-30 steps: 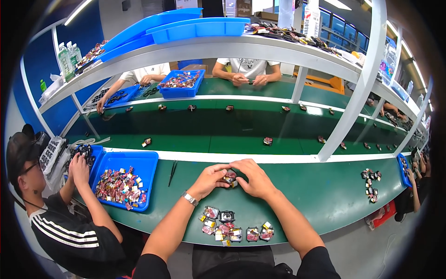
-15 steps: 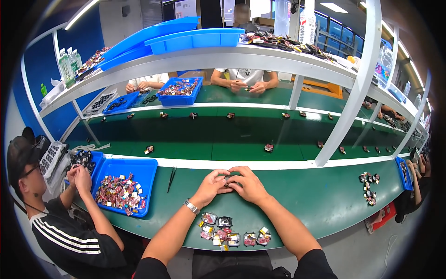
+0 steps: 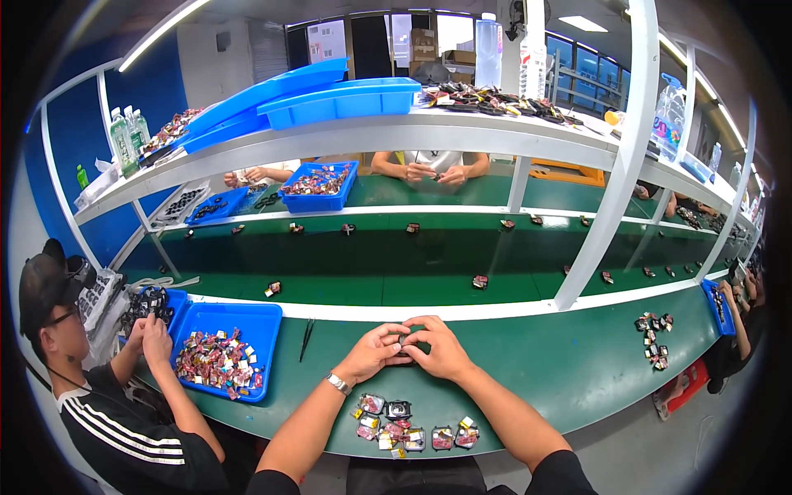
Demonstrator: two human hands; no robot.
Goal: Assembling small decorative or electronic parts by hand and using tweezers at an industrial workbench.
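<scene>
Over the green bench, both my hands meet around a small dark electronic casing [image 3: 403, 350], mostly hidden by my fingers. My left hand [image 3: 373, 353], with a metal-banded watch on its wrist, grips it from the left. From the other side, the bent fingers and thumb of my right hand [image 3: 440, 351] press on it. Between my forearms lies a cluster of small electronic assemblies [image 3: 394, 427] with red circuit boards and white or yellow pieces. One black open housing [image 3: 398, 410] sits at its top. Black tweezers [image 3: 306, 340] rest on the bench left of my hands.
At the left, a blue tray [image 3: 275, 322] holds many small boards, beside a co-worker [image 3: 124, 421]. A conveyor belt [image 3: 429, 260] carrying spaced assemblies runs beyond a white rail. A white post [image 3: 606, 165] and overhead shelf [image 3: 363, 136] stand ahead. More assemblies [image 3: 653, 338] lie right.
The view has tilted up slightly, so the bench sits lower in the picture. My hands stay together on the casing with little change in grip.
</scene>
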